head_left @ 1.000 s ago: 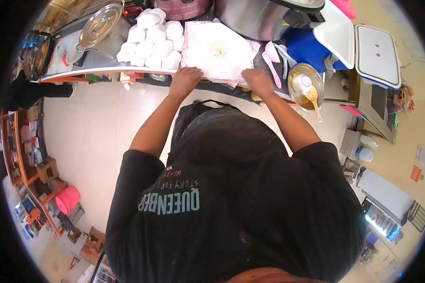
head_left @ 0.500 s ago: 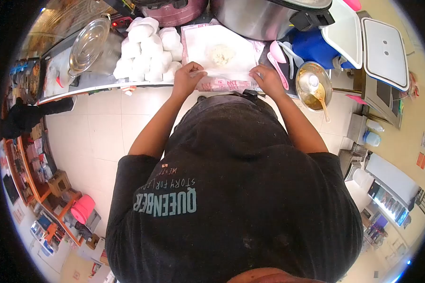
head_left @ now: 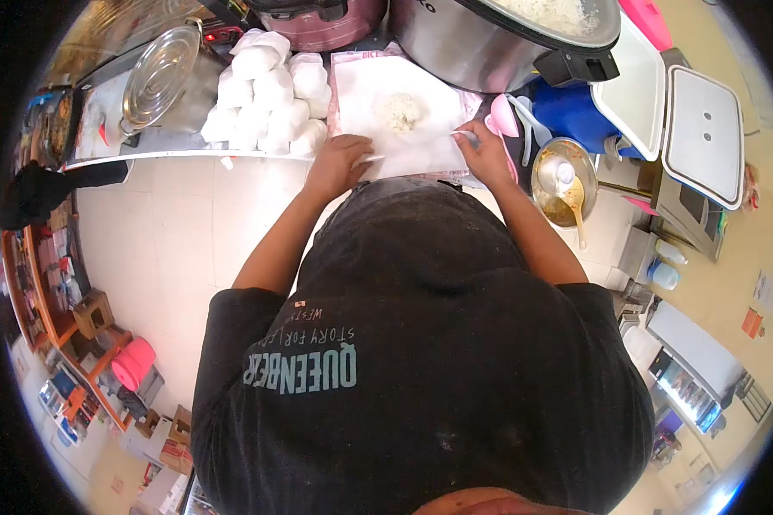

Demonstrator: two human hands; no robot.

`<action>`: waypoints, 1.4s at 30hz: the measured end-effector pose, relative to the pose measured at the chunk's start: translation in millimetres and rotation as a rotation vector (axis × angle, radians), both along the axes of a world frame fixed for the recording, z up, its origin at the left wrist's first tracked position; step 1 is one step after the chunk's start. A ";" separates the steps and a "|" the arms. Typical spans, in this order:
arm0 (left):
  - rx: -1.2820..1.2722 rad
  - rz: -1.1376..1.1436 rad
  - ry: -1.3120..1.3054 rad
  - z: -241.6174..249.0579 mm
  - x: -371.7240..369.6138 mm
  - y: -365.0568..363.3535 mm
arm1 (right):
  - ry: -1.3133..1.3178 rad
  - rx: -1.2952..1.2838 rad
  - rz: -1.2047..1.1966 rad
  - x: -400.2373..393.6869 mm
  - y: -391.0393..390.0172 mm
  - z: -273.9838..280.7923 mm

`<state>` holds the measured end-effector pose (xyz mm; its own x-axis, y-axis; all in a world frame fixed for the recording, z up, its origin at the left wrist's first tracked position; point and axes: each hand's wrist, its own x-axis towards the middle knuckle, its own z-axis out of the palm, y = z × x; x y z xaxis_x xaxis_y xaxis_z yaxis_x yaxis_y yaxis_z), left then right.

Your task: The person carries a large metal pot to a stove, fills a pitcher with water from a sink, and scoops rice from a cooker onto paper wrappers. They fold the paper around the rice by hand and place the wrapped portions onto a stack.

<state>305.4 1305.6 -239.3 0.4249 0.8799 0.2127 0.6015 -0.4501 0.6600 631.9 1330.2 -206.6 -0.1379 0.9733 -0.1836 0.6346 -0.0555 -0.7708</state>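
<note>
A mound of rice lies on a white paper sheet, spread over pink-printed paper on the counter. My left hand pinches the sheet's near left corner. At the near right corner, my right hand holds the same sheet between thumb and fingers. The near edge stretches between both hands, in front of the rice. White wrapped bundles are stacked left of the sheet. To the right of it is a pink ladle, close to my right hand.
A large rice cooker stands behind the paper, a pink pot beside it. A glass-lidded pot is at the left. On the right are a metal bowl with a wooden spoon, a blue container and a white lid.
The near edge of the white sheet now lies over the pink print at the front. The view has shifted, showing rice inside the large cooker. Both hands still hold the corners.
</note>
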 end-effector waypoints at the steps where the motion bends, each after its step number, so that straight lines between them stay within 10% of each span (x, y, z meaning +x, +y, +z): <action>1: 0.018 -0.007 0.018 -4.3 -2.3 0.5 | 0.041 0.079 0.025 1.3 -2.0 -6.7; 5: -0.030 0.086 -0.070 -14.2 -12.4 -10.6 | -0.016 0.429 0.215 11.6 -5.9 -19.6; 14: -0.080 -0.126 -0.028 27.6 -40.4 -39.1 | -0.007 0.329 0.264 26.0 -67.2 -15.5; 24: -0.605 0.302 -0.441 -13.9 -17.9 -31.8 | 0.071 -0.030 -0.185 8.9 -64.5 -24.1; 42: -0.449 0.566 0.024 -23.6 1.2 -5.1 | -0.147 0.040 -0.289 -1.6 -50.6 -53.1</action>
<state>306.6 1300.5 -262.9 -0.1222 0.9668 -0.2242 0.6788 0.2462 0.6918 630.3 1279.6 -259.8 0.1703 0.9751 -0.1419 0.7019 -0.2211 -0.6771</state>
